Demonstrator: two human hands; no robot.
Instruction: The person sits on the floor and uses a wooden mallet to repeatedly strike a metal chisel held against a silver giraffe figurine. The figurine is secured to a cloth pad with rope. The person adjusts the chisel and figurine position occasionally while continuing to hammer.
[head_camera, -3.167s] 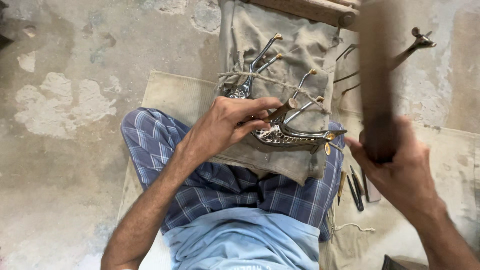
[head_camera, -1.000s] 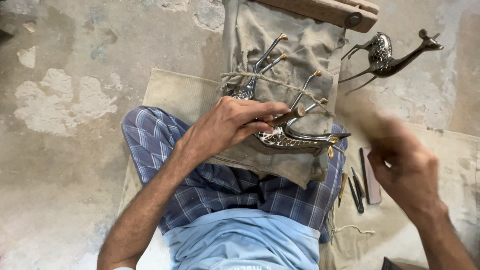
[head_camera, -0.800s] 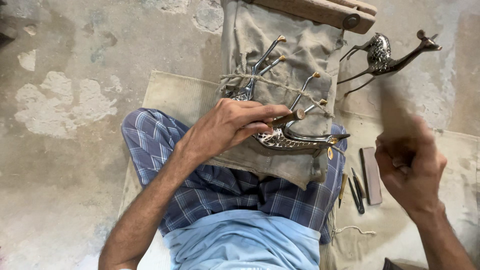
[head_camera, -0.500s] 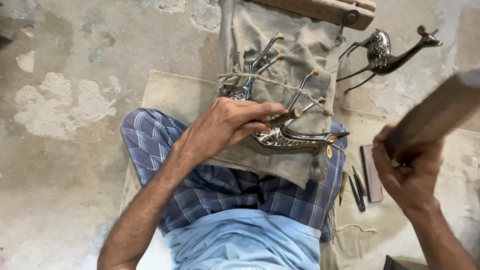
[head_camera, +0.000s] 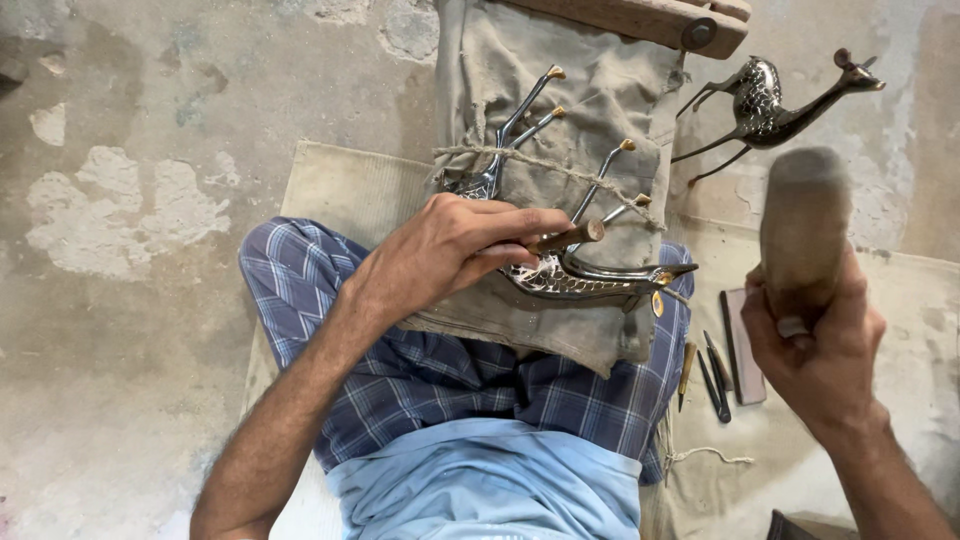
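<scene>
fingers (head_camera: 500, 225): left hand (head_camera: 450, 250) pinches chisel (head_camera: 565, 238) on metal deer (head_camera: 590, 280); right hand (head_camera: 815, 350) clenches mallet (head_camera: 803, 225), raised right.
step: I read mid-engraving.
next: needs a square strike on the chisel head.

I hold my left hand (head_camera: 455, 250) extended forward, fingers pinched closed, while my right hand (head_camera: 815, 345) is raised in a closed fist grip.

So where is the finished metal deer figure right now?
In the head view, the deer figure stands on the floor at upper right, beyond the raised mallet in the right hand.
</scene>
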